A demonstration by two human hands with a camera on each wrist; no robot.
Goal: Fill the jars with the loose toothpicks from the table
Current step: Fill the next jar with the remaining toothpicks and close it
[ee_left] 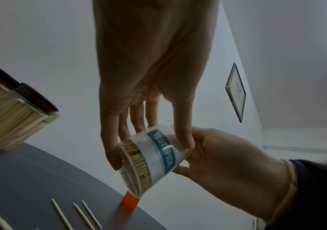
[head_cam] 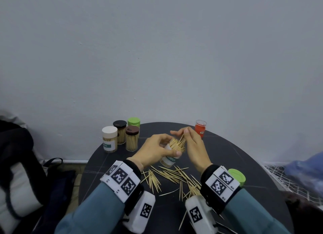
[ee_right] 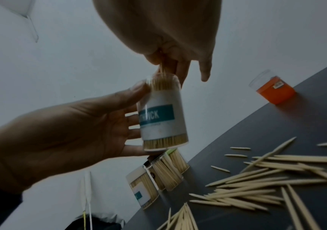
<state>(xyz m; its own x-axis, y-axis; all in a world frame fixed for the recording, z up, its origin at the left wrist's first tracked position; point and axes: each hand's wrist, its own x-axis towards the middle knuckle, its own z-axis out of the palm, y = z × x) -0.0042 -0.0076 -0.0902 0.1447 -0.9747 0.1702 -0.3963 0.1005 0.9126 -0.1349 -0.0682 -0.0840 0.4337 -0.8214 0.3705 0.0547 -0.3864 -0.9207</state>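
A dark round table (head_cam: 227, 157) is seen against a pale wall, and on its far left four capped jars (head_cam: 120, 136) packed with toothpicks are grouped, well apart from an orange jar (head_cam: 200, 129) standing uncapped at the far right. A green lid (head_cam: 236, 176) is set near the right wrist. Above the table's middle an open labelled jar (head_cam: 170, 157) is held off the surface by the left hand (head_cam: 155, 151), whose thumb and fingers are wrapped round its body; its mouth is tilted up and toward the right hand (head_cam: 194, 146). A small bunch of toothpicks (ee_right: 161, 70) is pinched at its upper ends by the right hand's fingertips (ee_right: 154, 60), the lower ends already inside the crowded mouth. The bunch's long axis is judged to lie nearly along the jar's own axis, so the coming push would run straight down into the opening. The loose toothpicks (head_cam: 171, 177) are scattered on the table nearer the person, just beneath both wrists, the right hand being the nearer to most of them.
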